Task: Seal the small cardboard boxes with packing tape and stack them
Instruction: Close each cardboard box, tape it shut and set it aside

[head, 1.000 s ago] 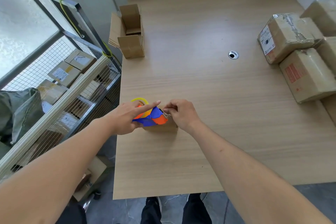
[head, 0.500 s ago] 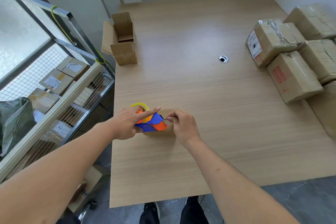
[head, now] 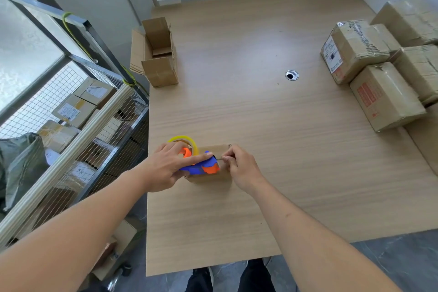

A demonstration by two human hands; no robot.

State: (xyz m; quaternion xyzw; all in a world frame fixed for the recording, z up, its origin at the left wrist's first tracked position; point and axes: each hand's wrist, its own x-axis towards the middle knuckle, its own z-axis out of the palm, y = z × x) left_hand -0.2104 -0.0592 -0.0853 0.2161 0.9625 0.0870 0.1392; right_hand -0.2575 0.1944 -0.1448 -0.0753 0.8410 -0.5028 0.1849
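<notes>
A small cardboard box (head: pixel 214 149) lies on the wooden table (head: pixel 260 137) near its left edge. On top of it rests a blue and orange tape dispenser (head: pixel 201 166) with a yellow tape roll (head: pixel 183 139). My left hand (head: pixel 166 168) grips the dispenser, its index finger stretched along the top. My right hand (head: pixel 239 168) pinches the tape end at the dispenser's front, over the box. The box's near side is hidden behind both hands.
An open cardboard box (head: pixel 157 54) stands at the table's far left. Several taped cartons (head: pixel 384 83) are piled along the right edge. A cable hole (head: pixel 291 75) sits mid-table. A wire-mesh cart (head: pixel 71 114) with parcels stands left of the table.
The camera has tilted, so the scene sits lower and shifted. Both hands stay on the dispenser and box; the right hand's fingers remain pinched at the dispenser's front.
</notes>
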